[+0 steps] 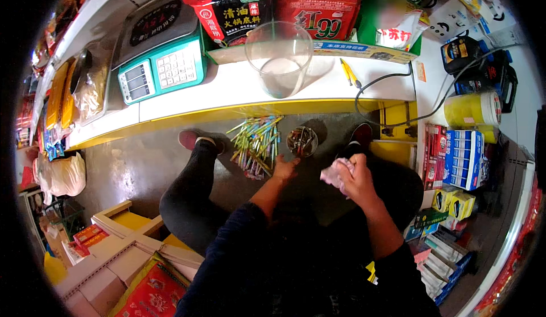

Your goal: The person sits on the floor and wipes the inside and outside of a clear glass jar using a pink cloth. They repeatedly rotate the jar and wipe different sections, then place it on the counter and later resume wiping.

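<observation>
My right hand (360, 178) grips a crumpled pale pink cloth (338, 175) above my right thigh. My left hand (285, 167) hangs over the floor with its fingers apart and nothing visible in them. Just beyond it lies a heap of slim, many-coloured pencils or pens (258, 144), loosely fanned across the grey floor. To the right of that heap stands a round container (313, 148), with small dark and brownish pieces in it that are too small to make out. Both hands are apart from the container, between my spread knees.
A clear plastic tub (279, 78) stands on the white counter (230, 87), near a teal weighing scale (160, 76), food packets (239, 16) and two yellow pencil-like items (349, 73). A black cable (384, 78) loops over its edge. Boxed goods (463, 159) line the right shelf.
</observation>
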A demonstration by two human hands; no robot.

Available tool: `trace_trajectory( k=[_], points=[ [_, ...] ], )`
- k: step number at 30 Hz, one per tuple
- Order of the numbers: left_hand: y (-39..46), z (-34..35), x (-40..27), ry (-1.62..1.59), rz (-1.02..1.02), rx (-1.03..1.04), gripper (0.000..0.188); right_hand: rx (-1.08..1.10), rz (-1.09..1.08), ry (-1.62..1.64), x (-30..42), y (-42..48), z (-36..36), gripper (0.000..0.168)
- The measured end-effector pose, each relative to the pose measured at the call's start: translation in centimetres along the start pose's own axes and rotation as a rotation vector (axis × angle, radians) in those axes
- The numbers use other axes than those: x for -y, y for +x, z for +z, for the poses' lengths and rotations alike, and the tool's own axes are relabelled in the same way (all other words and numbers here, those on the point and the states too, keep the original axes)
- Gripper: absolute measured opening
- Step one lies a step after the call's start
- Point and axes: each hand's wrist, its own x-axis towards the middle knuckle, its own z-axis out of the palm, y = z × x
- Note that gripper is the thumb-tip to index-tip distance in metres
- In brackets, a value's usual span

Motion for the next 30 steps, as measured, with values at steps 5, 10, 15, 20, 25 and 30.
trace_trajectory(
  k=[5, 10, 15, 20, 25, 30],
  points=[
    [13.1, 0.2, 14.5, 0.252, 0.433, -0.018, 0.077, 0.239, 0.141, 0.056, -2.5, 0.9, 1.4, 0.035],
    [7.5, 4.2, 4.7, -0.519, 0.081, -0.087, 0.078, 0.270, 0.214, 0.048, -0.9, 0.6, 0.9, 0.035],
    [2.0, 2.7, 0.0, -0.787, -0.058, -0.087, 0.080, 0.316, 0.141, -0.002, -0.4, 1.1, 1.5, 0.034],
    [3.6, 2.0, 1.9, -0.660, 0.047, -0.094, 0.079, 0.391, 0.156, 0.013, -0.3, 0.9, 1.8, 0.032],
    [2.0, 3.1, -0.7, -0.428, 0.194, -0.190, 0.077, 0.450, 0.244, 0.003, -0.4, 0.8, 1.9, 0.029],
    [4.3, 2.5, 3.4, -0.208, 0.446, -0.218, 0.078, 0.487, 0.217, -0.021, 0.1, 0.8, 1.9, 0.028]
  ],
)
